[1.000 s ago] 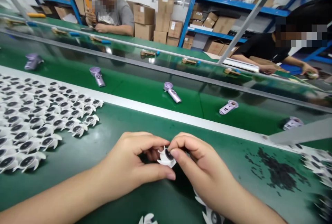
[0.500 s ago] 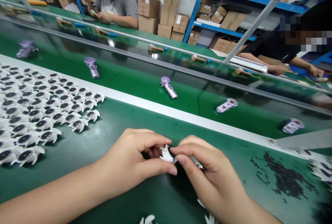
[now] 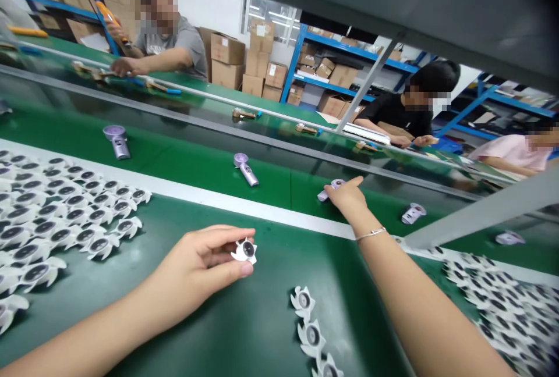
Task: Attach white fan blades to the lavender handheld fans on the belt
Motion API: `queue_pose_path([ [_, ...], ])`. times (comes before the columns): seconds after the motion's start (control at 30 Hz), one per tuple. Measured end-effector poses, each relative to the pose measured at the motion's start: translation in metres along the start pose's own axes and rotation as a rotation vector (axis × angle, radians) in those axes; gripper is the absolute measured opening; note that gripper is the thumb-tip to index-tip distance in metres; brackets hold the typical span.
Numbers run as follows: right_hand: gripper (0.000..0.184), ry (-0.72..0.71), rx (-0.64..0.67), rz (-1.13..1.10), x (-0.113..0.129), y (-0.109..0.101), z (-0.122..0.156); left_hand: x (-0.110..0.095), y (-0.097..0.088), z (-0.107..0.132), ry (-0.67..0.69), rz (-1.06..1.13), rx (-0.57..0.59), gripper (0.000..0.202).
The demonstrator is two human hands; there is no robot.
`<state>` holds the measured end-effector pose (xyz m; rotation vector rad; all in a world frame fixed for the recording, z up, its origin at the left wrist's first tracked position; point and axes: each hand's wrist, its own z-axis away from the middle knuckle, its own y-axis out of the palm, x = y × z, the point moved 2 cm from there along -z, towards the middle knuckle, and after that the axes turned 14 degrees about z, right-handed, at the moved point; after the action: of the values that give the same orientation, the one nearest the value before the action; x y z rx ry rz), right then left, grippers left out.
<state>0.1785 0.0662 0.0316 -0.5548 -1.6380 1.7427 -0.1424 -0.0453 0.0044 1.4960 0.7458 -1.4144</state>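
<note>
Left hand: From where I stand, the left hand (image 3: 196, 260) has a white fan rotor (image 3: 245, 251) clamped between thumb and fingertips, just above the mat at lower centre. Holding it by the blades like this leaves the dark hub uncovered and easy to see.

Right hand: The right hand (image 3: 349, 196) reaches across the white belt rail (image 3: 244, 208), fingers extended towards a lilac handheld fan (image 3: 331, 189) at centre right. I can't tell whether they've closed on it. A silver bracelet (image 3: 370, 234) circles the wrist.

Loose rotors: A short row of rotors (image 3: 306, 322) lies at lower centre, with crowded batches at left (image 3: 65, 214) and lower right (image 3: 502, 301).

Surface: A green work mat (image 3: 262, 330) lies below the rail, and a green conveyor belt (image 3: 174, 162) runs beyond it.

Room: A co-worker in a grey T-shirt (image 3: 174, 45) sits upper left, and another in black (image 3: 393, 115) sits right of centre. Cardboard boxes (image 3: 227, 57) fill blue shelving (image 3: 345, 51) behind them.
</note>
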Motion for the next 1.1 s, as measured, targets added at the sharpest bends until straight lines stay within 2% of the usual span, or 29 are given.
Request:
queue_pose_path([
  [0.07, 0.040, -0.002, 0.086, -0.043, -0.002, 0.005, -0.007, -0.003, 0.000, 0.001, 0.010, 0.042, -0.024, 0.035],
  [0.17, 0.028, -0.115, 0.217, -0.146, -0.004, 0.013, 0.015, -0.004, -0.001, 0.002, -0.011, 0.102, -0.064, 0.041],
  [0.27, 0.019, -0.336, 0.372, -0.283, -0.006, 0.019, 0.068, -0.006, 0.000, 0.003, -0.019, 0.187, -0.102, 0.041],
  [0.37, 0.020, -0.548, 0.560, -0.408, -0.011, 0.024, 0.134, -0.007, 0.003, 0.005, -0.034, 0.269, -0.101, 0.031],
  [0.43, 0.020, -0.668, 0.619, -0.454, -0.015, 0.027, 0.170, -0.007, 0.005, 0.005, -0.048, 0.305, -0.088, 0.030],
  [0.53, 0.020, -0.818, 0.486, -0.417, -0.017, 0.031, 0.199, -0.007, 0.007, 0.006, -0.050, 0.339, -0.061, 0.031],
  [0.73, 0.019, -0.972, 0.192, -0.355, -0.015, 0.034, 0.211, -0.008, 0.007, 0.006, -0.042, 0.361, -0.065, 0.030],
  [0.93, 0.017, -0.990, 0.133, -0.328, -0.015, 0.033, 0.217, -0.009, 0.006, 0.008, 0.026, 0.324, -0.061, 0.030],
  [1.1, 0.013, -1.034, 0.056, -0.281, -0.014, 0.035, 0.219, -0.008, 0.005, 0.007, -0.018, 0.284, -0.114, 0.036],
])
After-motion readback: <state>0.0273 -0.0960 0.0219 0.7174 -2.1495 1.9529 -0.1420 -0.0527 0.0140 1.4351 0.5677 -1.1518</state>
